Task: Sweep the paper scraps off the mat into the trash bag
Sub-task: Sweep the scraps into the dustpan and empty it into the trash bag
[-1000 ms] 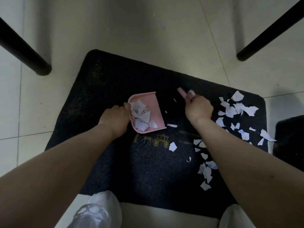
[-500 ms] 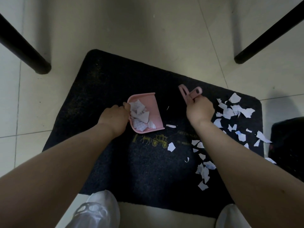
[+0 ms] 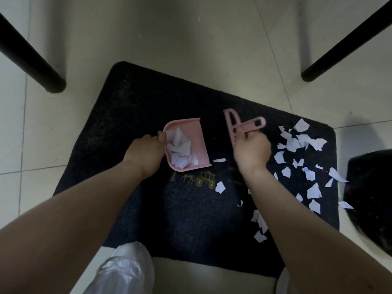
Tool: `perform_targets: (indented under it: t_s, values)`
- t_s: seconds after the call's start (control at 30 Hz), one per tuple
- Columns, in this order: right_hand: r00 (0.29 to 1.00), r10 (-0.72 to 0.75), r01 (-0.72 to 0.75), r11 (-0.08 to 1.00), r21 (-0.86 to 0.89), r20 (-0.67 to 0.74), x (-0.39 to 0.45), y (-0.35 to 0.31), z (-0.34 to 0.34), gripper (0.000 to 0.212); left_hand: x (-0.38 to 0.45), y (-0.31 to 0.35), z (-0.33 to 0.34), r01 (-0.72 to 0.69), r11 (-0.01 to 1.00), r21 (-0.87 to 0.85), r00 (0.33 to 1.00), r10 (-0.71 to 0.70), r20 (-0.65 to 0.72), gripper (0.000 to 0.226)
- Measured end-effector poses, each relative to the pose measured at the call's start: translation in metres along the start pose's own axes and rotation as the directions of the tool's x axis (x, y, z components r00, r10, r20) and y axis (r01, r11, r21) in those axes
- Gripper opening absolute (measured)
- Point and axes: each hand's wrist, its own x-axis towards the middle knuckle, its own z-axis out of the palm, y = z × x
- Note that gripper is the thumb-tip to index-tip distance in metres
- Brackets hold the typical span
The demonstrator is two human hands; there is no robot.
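Right hand (image 3: 251, 151), fingers curled on pink brush (image 3: 235, 128), has lifted it clear of mat (image 3: 131, 107); left hand (image 3: 146, 154) still grips dustpan (image 3: 197, 143), part-filled; most paper scraps (image 3: 297, 143) remain right, near trash bag (image 3: 373, 194); next sweep likely.

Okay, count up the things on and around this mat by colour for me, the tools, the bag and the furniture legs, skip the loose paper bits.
Pink: 2, the dustpan and the brush.
Black: 4, the mat, the trash bag, two furniture legs.
Total: 6.
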Motion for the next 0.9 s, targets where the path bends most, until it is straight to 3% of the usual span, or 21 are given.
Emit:
perform_targets:
  t_s: [0.13,0.3,0.43,0.57,0.73,0.9]
  values:
    - [0.985,0.143,-0.153,0.981,-0.116,-0.092,0.003,0.031,-0.010,0.039,-0.012,-0.003,0.006,-0.038,0.999,0.039,0.999,0.038,-0.008,0.066]
    - [0.989,0.129,-0.118,0.982,-0.147,0.066,-0.032,0.031,0.011,0.038,-0.018,0.002,0.011,-0.053,0.995,0.079,0.999,0.052,0.013,0.065]
    - [0.984,0.061,-0.057,0.998,-0.030,0.169,-0.056,0.019,0.026,0.045,-0.017,0.004,0.009,-0.044,0.993,0.106,0.999,0.041,0.030,0.065]
    - [0.978,0.064,-0.089,0.988,0.123,0.198,-0.064,0.017,0.023,0.051,-0.020,0.006,0.008,-0.029,0.998,0.064,0.999,0.027,0.026,0.063]
    - [0.977,0.178,-0.204,0.944,0.258,0.120,-0.060,0.028,-0.001,0.044,-0.033,0.005,0.008,-0.003,1.000,0.002,1.000,0.003,0.004,0.063]
    - [0.967,0.255,-0.253,0.964,0.076,-0.020,-0.061,0.063,-0.022,0.048,-0.051,0.008,0.007,-0.052,0.998,-0.037,0.998,0.050,-0.040,0.058]
